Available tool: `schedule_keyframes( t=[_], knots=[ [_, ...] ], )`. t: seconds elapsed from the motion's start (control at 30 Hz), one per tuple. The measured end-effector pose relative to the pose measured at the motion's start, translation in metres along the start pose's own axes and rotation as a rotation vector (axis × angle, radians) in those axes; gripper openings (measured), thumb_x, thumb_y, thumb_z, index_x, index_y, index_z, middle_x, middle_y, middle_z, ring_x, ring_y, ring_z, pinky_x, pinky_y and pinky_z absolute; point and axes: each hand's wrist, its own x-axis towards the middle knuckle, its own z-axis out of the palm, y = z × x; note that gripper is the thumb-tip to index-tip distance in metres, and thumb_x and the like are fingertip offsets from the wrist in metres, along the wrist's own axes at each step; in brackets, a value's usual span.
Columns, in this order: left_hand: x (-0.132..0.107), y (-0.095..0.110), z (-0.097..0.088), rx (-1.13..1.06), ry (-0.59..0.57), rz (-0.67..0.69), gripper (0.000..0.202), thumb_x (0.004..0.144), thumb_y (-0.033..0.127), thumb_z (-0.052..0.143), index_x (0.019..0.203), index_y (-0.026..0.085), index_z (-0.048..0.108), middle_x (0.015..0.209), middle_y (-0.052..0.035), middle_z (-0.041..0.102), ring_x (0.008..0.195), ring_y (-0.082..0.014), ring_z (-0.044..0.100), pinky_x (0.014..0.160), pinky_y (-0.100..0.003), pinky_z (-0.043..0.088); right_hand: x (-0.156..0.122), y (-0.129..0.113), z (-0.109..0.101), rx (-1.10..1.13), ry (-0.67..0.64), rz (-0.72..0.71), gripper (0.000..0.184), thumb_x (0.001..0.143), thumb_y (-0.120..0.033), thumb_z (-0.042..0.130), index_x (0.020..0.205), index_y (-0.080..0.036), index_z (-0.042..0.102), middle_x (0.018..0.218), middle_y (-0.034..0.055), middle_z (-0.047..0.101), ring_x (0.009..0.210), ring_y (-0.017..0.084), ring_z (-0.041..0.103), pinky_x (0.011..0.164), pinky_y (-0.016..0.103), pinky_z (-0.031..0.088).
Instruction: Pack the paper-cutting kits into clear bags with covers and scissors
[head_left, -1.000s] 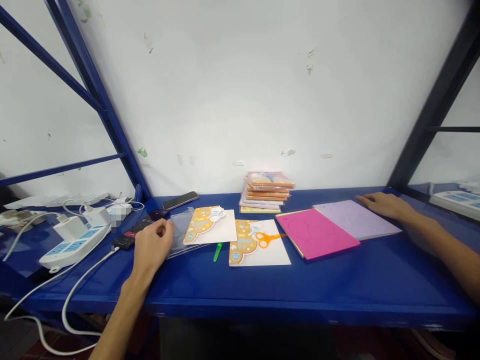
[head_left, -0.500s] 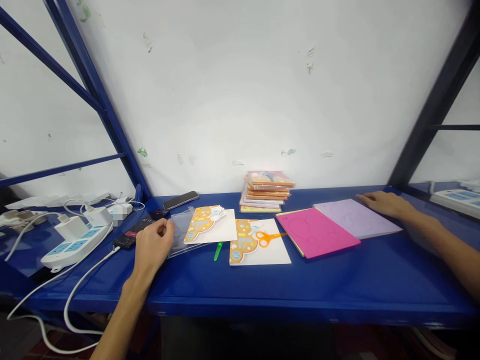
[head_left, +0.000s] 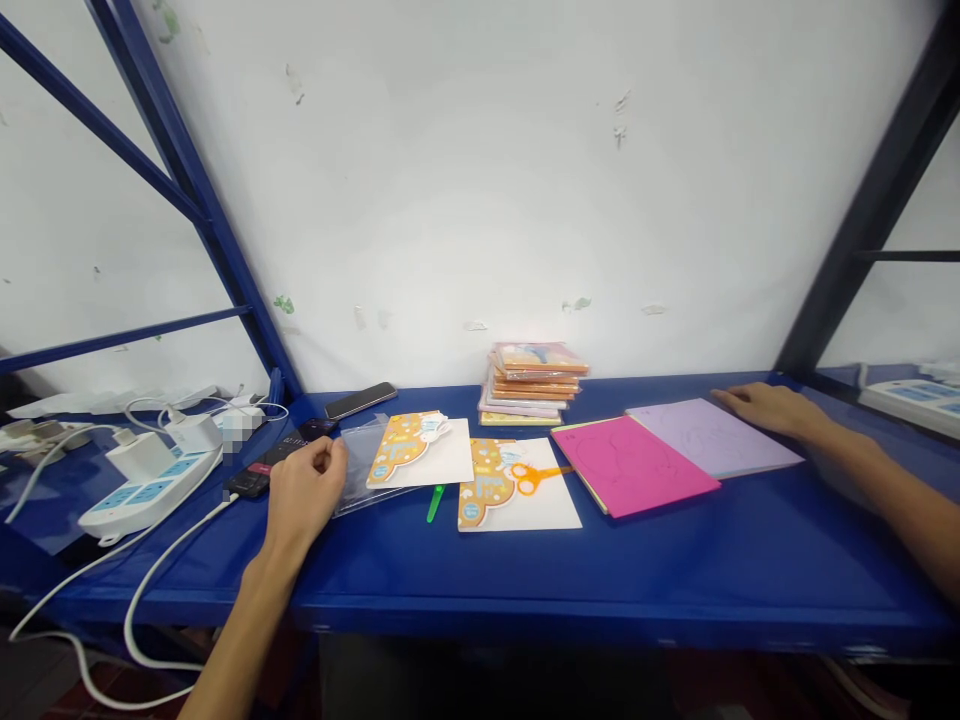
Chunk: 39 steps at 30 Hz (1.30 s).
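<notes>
My left hand (head_left: 307, 487) rests on the blue table with its fingers curled in and nothing visible in them, beside clear plastic sleeves (head_left: 356, 458). My right hand (head_left: 761, 408) lies low with fingers stretched out, at the far right corner of the lilac sheets (head_left: 705, 435). A bright pink sheet (head_left: 637, 465) with a faint outline overlaps the lilac ones. Two white cards with orange printed flaps, a rear card (head_left: 442, 460) and a front card (head_left: 540, 505), lie mid-table. Orange scissors (head_left: 531, 478) sit on the front card. A green tool (head_left: 435, 503) is partly hidden under the rear card.
At the wall stands a stack of wrapped packs (head_left: 534, 385). A phone (head_left: 361, 400) lies to its left. A white power strip (head_left: 142, 500) with plugs and a white cable (head_left: 139, 600) fill the left side, near a dark device (head_left: 259, 470). Blue posts (head_left: 217, 250) frame the table.
</notes>
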Motion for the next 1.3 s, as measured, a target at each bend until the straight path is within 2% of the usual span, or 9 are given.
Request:
schedule_keyframes(
  t=[0.23, 0.9, 1.3],
  knots=[
    [0.000, 0.001, -0.001, 0.005, 0.002, 0.007, 0.037, 0.092, 0.041, 0.048, 0.061, 0.022, 0.056, 0.059, -0.0013, 0.064, 0.059, -0.0192, 0.057, 0.060, -0.030, 0.034, 0.000, 0.000, 0.000, 0.008, 0.015, -0.007, 0.065, 0.098, -0.061, 0.029, 0.125, -0.019, 0.072, 0.127, 0.0152, 0.072, 0.114, 0.041, 0.067, 0.090, 0.049, 0.054],
    [0.000, 0.001, 0.000, 0.015, 0.008, 0.009, 0.038, 0.090, 0.042, 0.047, 0.061, 0.022, 0.058, 0.059, -0.0017, 0.064, 0.059, -0.0190, 0.057, 0.059, -0.029, 0.034, 0.010, 0.011, 0.008, 0.007, 0.031, -0.016, 0.065, 0.097, -0.062, 0.030, 0.125, -0.020, 0.072, 0.128, 0.0147, 0.071, 0.115, 0.040, 0.066, 0.091, 0.050, 0.054],
    [0.000, 0.001, 0.000, 0.009, 0.011, 0.006, 0.037, 0.090, 0.041, 0.048, 0.060, 0.022, 0.058, 0.059, -0.0017, 0.065, 0.060, -0.0191, 0.057, 0.059, -0.030, 0.034, 0.013, 0.013, 0.009, 0.021, 0.048, -0.029, 0.063, 0.097, -0.063, 0.033, 0.120, -0.021, 0.074, 0.122, 0.0148, 0.074, 0.110, 0.041, 0.069, 0.087, 0.051, 0.056]
  ],
)
